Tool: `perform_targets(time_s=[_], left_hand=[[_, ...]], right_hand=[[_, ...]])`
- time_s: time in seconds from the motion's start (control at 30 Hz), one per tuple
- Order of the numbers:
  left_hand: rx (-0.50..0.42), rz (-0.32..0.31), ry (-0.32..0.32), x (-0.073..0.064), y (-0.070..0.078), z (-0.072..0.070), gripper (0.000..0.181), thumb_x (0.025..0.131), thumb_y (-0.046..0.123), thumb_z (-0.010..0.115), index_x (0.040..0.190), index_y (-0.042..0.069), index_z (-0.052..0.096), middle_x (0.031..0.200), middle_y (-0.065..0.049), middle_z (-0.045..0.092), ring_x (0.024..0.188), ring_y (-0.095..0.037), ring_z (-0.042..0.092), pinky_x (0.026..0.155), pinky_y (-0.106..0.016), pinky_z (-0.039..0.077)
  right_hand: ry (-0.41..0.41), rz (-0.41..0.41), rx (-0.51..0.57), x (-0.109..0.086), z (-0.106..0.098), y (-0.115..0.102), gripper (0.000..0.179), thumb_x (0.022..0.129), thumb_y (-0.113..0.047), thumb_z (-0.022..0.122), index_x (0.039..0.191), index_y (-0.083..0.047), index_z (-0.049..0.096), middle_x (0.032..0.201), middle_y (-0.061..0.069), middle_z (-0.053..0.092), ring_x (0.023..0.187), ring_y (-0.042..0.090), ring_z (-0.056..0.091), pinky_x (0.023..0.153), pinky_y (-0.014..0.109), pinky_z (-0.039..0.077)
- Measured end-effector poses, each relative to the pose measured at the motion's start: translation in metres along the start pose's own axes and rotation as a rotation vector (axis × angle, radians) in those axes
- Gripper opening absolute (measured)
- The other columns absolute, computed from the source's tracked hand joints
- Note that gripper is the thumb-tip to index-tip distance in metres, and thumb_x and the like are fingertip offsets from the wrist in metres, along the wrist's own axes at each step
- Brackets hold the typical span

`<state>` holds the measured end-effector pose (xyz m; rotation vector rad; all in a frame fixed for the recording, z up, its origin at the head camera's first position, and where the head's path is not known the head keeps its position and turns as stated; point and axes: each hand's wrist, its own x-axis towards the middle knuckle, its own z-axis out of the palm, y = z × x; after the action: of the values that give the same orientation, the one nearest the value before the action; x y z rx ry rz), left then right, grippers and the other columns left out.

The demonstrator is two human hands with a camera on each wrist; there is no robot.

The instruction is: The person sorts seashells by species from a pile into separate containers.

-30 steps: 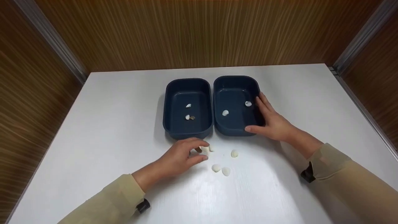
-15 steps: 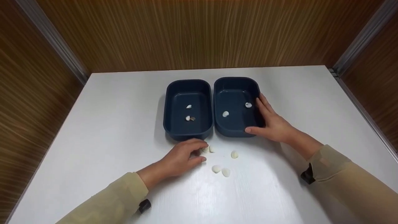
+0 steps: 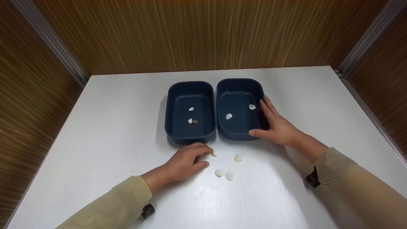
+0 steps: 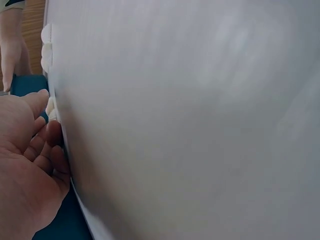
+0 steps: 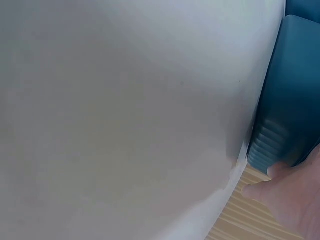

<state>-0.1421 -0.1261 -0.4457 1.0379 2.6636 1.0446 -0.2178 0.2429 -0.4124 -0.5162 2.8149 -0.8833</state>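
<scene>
The left hand (image 3: 183,163) is lowered to the white counter (image 3: 111,127), its thumb and forefinger parted and its other fingers bent beneath, nothing pinched between them. The forefinger tip is at a small cluster of cream-coloured seashells (image 3: 214,154), just in front of the left-hand dark blue rounded-rectangle tray (image 3: 203,111); whether it touches them cannot be told. Three more pale, fan-shaped shells lie on the counter to the right of that hand: a single shell (image 3: 238,158), and, nearer the person, a pair of shells (image 3: 224,174) side by side.

The right hand (image 3: 281,129) has its fingers and thumb spread wide around the near right corner of the matching dark blue tray (image 3: 237,125), fingers along the side wall, thumb over the front edge. Inside that tray sit two white shells, one (image 3: 229,116) left of the other (image 3: 252,107); the left-hand tray holds two small white shells (image 3: 191,109) and a brown piece (image 3: 195,121).

Since a second ago, the left thumb has drawn back slightly from the cluster and the forefinger sits a little lower. The cluster's rightmost shell looks narrower than half a second ago. The right hand's hold is unchanged.
</scene>
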Motion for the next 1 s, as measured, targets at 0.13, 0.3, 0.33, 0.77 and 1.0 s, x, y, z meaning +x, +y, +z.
perform_targets(time_s=[0.13,0.3,0.33,0.77,1.0], left_hand=[[0.006,0.001,0.003,-0.0007,-0.0004,-0.0005,0.034,0.100,0.011,0.074,0.134,0.007,0.071,0.126,-0.007,0.065,0.102,-0.019,0.061,0.094,-0.037,0.053],[-0.003,-0.018,-0.011,-0.0023,0.0002,-0.0024,0.033,0.100,0.011,0.073,0.133,0.007,0.071,0.122,-0.007,0.064,0.098,-0.018,0.061,0.089,-0.035,0.053],[-0.007,-0.022,-0.013,-0.0029,0.0003,-0.0030,0.033,0.100,0.011,0.073,0.133,0.006,0.071,0.121,-0.007,0.064,0.097,-0.018,0.061,0.089,-0.035,0.053],[-0.027,-0.022,-0.010,-0.0055,-0.0010,-0.0032,0.025,0.099,0.007,0.073,0.124,0.005,0.074,0.115,-0.007,0.064,0.094,-0.016,0.062,0.085,-0.033,0.055],[-0.027,-0.003,0.006,-0.0056,-0.0015,-0.0016,0.019,0.100,0.007,0.072,0.118,0.006,0.076,0.114,-0.007,0.064,0.094,-0.017,0.064,0.086,-0.033,0.056]], right_hand=[[-0.001,0.001,0.007,0.0007,0.0009,-0.0001,0.119,0.092,-0.061,0.076,0.172,-0.015,0.001,0.177,-0.002,-0.015,0.161,0.042,0.011,0.122,0.068,0.023],[0.001,0.000,0.012,0.0009,0.0019,-0.0003,0.120,0.091,-0.061,0.076,0.172,-0.014,0.001,0.177,-0.002,-0.014,0.161,0.040,0.010,0.123,0.067,0.023],[0.000,-0.001,0.012,0.0009,0.0019,-0.0003,0.120,0.091,-0.061,0.076,0.172,-0.014,0.000,0.177,-0.002,-0.014,0.161,0.040,0.010,0.123,0.067,0.023],[0.007,-0.014,0.014,-0.0003,0.0029,-0.0003,0.120,0.091,-0.060,0.077,0.171,-0.011,0.002,0.178,0.002,-0.013,0.161,0.041,0.012,0.123,0.065,0.025],[-0.001,0.007,0.014,-0.0003,0.0016,-0.0007,0.121,0.091,-0.062,0.077,0.171,-0.013,0.001,0.178,0.000,-0.014,0.161,0.041,0.011,0.122,0.067,0.024]])
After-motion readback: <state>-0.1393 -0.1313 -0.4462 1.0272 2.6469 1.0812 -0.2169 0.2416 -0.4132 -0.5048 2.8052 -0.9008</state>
